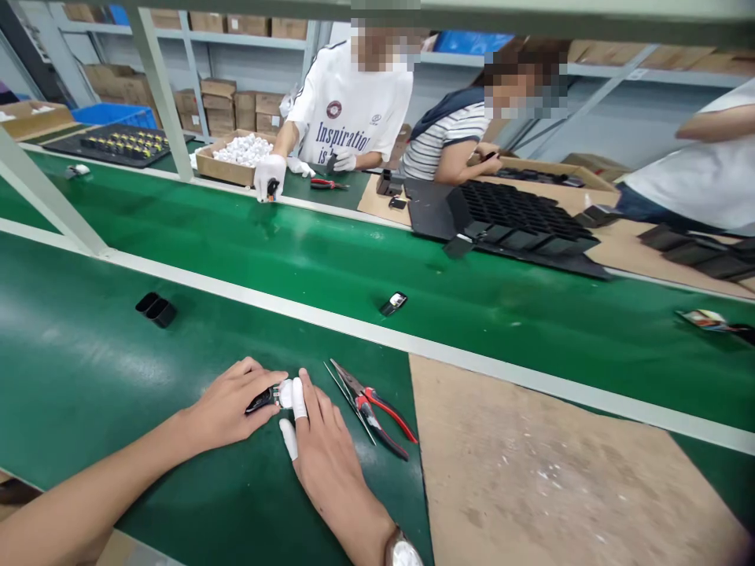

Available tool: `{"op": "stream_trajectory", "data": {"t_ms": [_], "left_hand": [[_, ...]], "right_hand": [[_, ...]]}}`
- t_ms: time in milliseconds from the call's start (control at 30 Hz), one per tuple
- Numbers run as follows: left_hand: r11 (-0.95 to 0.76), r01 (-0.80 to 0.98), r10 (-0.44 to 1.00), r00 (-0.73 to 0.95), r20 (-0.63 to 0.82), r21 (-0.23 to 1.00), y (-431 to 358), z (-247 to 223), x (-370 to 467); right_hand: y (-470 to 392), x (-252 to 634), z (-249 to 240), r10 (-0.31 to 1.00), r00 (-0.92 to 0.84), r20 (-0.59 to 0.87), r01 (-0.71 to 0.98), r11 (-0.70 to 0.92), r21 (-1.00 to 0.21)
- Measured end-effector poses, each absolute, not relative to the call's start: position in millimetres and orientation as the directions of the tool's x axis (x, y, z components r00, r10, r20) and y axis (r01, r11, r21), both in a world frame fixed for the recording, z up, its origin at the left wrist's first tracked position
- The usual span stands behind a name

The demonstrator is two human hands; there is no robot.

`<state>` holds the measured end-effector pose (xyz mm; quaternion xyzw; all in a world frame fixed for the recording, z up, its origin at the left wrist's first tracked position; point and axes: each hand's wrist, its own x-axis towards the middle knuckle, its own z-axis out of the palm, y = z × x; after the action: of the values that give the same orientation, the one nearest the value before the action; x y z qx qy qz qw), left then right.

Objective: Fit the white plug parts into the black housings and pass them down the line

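My left hand (pixel 227 401) grips a small black plastic casing (pixel 259 401) between thumb and fingers, just above the green bench. A white rounded part (pixel 286 393) sticks out of the casing's right end, with small metallic bits where they meet. My right hand (pixel 330 448) wears white finger cots on thumb and index finger. Its index finger rests against the white part, the thumb stands apart below, and the other fingers are stretched out. Right of that hand lie tweezers (pixel 351 405) and red-and-black long-nose pliers (pixel 377 413).
A black twin-tube housing (pixel 156 310) stands to the left. Beyond a white rail (pixel 259 303), the green belt (pixel 295 259) carries a small black-and-white unit (pixel 394 303). Cardboard (pixel 531 464) covers the bench at right. Co-workers sit opposite, near black housings (pixel 524 216). A frame post (pixel 159 86) rises left.
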<state>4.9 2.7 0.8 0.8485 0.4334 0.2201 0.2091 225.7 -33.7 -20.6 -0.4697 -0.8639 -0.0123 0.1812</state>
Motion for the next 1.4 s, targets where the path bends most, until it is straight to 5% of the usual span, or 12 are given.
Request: {"op": "stream_trajectory", "data": {"t_ms": [167,367,500,667,1000,1400], "left_hand": [[-0.526,0.652,0.837,0.51,0.197,0.546,1.6,1.1,7.1],[-0.521,0.652,0.841,0.503,0.201,0.551,1.9,-0.3,6.6],[-0.513,0.654,0.846,0.496,0.197,0.556,2.5,-0.1,7.2],[-0.504,0.651,0.85,0.489,0.194,0.567,2.2,0.3,8.3],[-0.434,0.629,0.857,0.509,0.08,0.645,5.4,-2.4,3.4],[-0.36,0.646,0.877,0.481,0.008,0.673,5.3,1.6,4.8]], "right_hand": [[-32.3,227.4,-16.5,0.806,-0.458,0.375,0.803,0.557,-0.215],[-40.2,223.0,-20.9,0.764,-0.548,0.341,0.792,0.605,-0.083],[-43.8,221.5,-24.2,0.772,-0.544,0.329,0.792,0.602,-0.103],[-41.4,225.3,-19.5,0.784,-0.548,0.292,0.762,0.612,-0.212],[-16.2,239.0,-15.6,0.848,-0.416,0.329,0.534,0.521,-0.666],[-11.3,246.8,-25.3,0.884,-0.383,0.269,0.529,0.449,-0.72]]}}
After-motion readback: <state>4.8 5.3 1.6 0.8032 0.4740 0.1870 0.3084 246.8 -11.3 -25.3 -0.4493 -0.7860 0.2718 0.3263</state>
